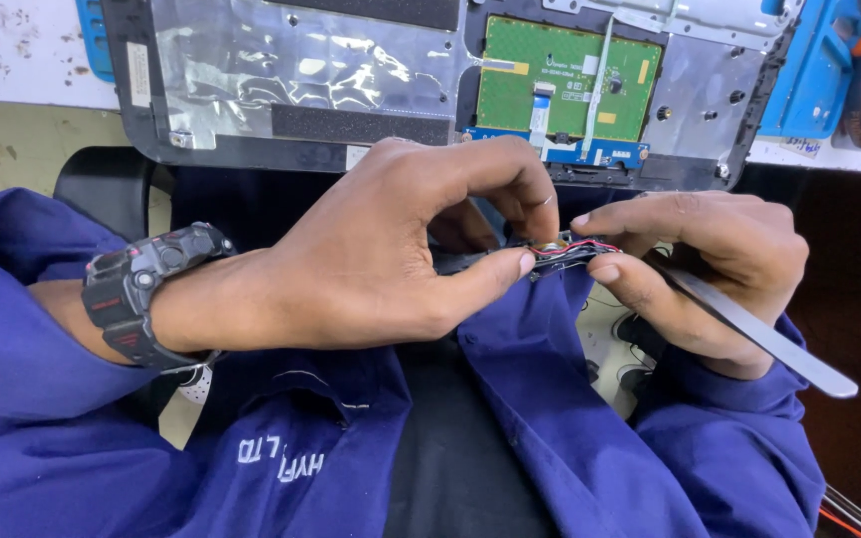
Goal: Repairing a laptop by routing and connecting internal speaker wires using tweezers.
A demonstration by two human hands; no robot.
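We hold a small black part (560,251) between our two hands, over our lap and just below the edge of the opened laptop shell. It is slim and dark, lying roughly level, with thin red and black wires (575,249) running along its top. A pair of metal tweezers (759,334) slants down to the right, away from it.

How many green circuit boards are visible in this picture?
1: the green circuit board sits in the opened laptop shell on the desk, above both hands. Others may be hidden.
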